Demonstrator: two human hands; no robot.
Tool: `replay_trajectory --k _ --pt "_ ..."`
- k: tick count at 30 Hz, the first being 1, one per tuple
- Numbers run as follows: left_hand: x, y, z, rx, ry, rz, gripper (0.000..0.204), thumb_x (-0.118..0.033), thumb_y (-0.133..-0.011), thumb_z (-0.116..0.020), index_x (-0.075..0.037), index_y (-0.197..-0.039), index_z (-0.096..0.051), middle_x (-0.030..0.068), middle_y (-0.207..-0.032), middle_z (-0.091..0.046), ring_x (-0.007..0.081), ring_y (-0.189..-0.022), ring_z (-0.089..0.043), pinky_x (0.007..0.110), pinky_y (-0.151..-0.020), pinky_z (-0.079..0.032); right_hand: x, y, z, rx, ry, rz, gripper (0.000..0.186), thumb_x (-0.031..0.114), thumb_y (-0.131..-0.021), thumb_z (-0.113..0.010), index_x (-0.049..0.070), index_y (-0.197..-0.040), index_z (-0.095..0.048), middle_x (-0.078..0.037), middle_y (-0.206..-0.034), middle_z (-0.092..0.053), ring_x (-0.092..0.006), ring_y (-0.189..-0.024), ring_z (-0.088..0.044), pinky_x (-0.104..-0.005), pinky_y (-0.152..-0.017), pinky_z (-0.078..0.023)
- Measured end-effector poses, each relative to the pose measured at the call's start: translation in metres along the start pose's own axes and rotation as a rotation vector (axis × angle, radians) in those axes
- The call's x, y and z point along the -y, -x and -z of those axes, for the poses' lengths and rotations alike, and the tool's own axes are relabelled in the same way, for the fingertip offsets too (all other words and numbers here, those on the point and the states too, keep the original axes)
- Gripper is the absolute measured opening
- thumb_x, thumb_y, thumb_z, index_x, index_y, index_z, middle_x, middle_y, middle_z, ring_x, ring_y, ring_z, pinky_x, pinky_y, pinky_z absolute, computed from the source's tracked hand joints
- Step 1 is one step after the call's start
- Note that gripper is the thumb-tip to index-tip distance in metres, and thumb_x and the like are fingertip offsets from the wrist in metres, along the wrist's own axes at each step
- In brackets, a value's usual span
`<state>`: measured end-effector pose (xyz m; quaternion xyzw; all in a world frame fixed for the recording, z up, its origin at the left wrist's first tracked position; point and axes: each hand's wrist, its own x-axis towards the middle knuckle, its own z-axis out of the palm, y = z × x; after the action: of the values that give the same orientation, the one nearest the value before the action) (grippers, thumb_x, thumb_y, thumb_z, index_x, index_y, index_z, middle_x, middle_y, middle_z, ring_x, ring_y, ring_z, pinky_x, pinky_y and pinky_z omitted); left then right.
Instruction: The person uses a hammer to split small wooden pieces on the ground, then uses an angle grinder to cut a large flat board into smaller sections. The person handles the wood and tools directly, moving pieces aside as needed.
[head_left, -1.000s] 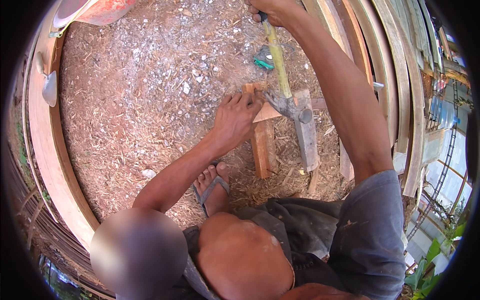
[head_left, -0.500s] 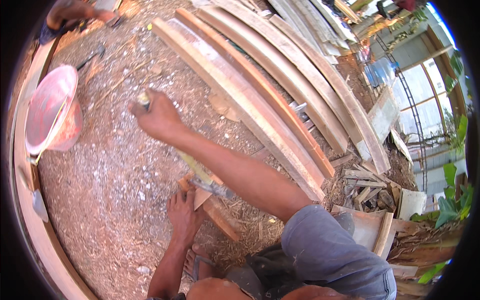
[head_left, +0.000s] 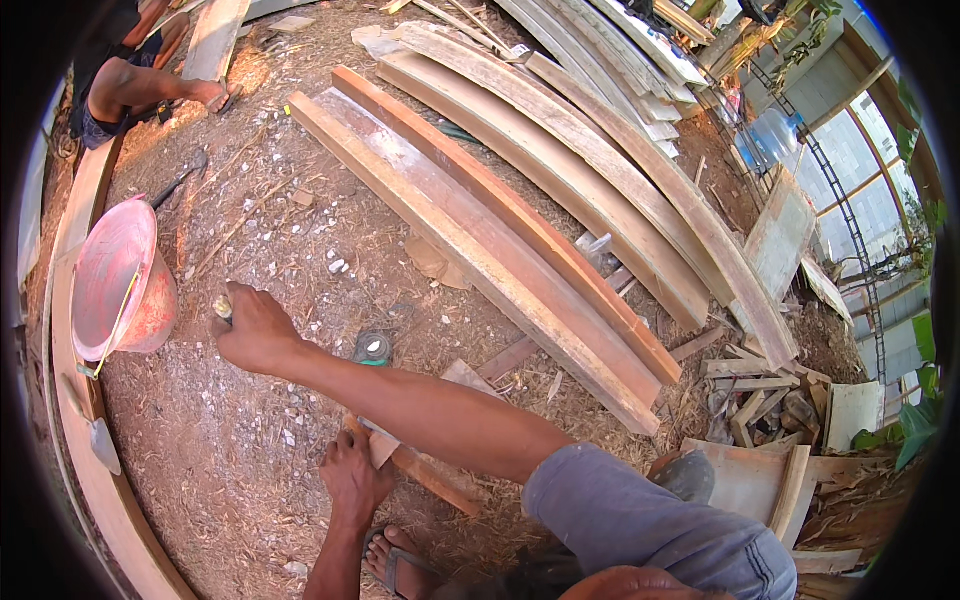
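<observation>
My right hand [head_left: 260,328] is closed around the pale handle end of a tool [head_left: 222,307], stretched out over the dirt ground toward the left. My forearm hides the rest of that tool. Lower down, my left hand [head_left: 352,475] grips a small piece of wood [head_left: 382,446] near the ground, beside a reddish length of timber [head_left: 435,480]. Just beyond my right forearm lies a small round dark object with a green edge [head_left: 373,349]; its kind is unclear.
A reddish bucket [head_left: 150,305] and a trowel [head_left: 100,440] are by the long board [head_left: 85,400] at left. Long planks [head_left: 470,240] lie ahead to the right, near scrap wood [head_left: 760,395]. Another person's leg [head_left: 140,90] shows at the upper left.
My right hand has moved left and nearer to me. The tool's yellowish shaft and metal end, visible below my forearm before, are now hidden. The round dark object has come into sight.
</observation>
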<state>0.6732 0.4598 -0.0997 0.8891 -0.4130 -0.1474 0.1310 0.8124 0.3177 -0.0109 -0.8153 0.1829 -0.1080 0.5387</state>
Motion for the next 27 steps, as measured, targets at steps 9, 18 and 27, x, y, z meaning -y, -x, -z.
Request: replay_trajectory --k 9,18,27 --pt "0.01 0.028 0.005 0.145 -0.002 0.222 0.054 -0.033 -0.074 -0.078 -0.009 -0.118 -0.058 0.015 -0.107 -0.06 0.0352 -0.098 -0.063 0.046 -0.077 -0.056 0.021 0.025 -0.051 0.228 -0.177 0.064 0.044 0.035 -0.092 -0.066 -0.005 -0.111 -0.064 -0.014 -0.08 -0.066 -0.0212 -0.066 -0.064 -0.0375 -0.067 -0.056" --pt "0.003 0.026 0.004 0.185 -0.066 0.219 0.052 -0.025 -0.075 -0.075 0.0 -0.115 -0.053 0.0162 -0.102 -0.06 0.0358 -0.094 -0.063 0.045 -0.077 -0.057 0.04 0.014 -0.039 0.323 -0.411 0.09 0.057 0.042 -0.089 -0.058 -0.002 -0.126 -0.058 -0.029 -0.117 -0.063 -0.0385 -0.111 -0.061 -0.0424 -0.092 -0.047" --pt "0.005 0.026 -0.01 0.1 -0.066 0.268 0.058 -0.024 -0.075 -0.076 -0.003 -0.123 -0.052 0.0209 -0.108 -0.06 0.0384 -0.103 -0.062 0.046 -0.087 -0.054 0.015 0.0 -0.061 0.166 -0.183 0.093 0.058 0.04 -0.091 -0.057 -0.009 -0.123 -0.059 -0.03 -0.123 -0.062 -0.0397 -0.119 -0.058 -0.043 -0.099 -0.046"
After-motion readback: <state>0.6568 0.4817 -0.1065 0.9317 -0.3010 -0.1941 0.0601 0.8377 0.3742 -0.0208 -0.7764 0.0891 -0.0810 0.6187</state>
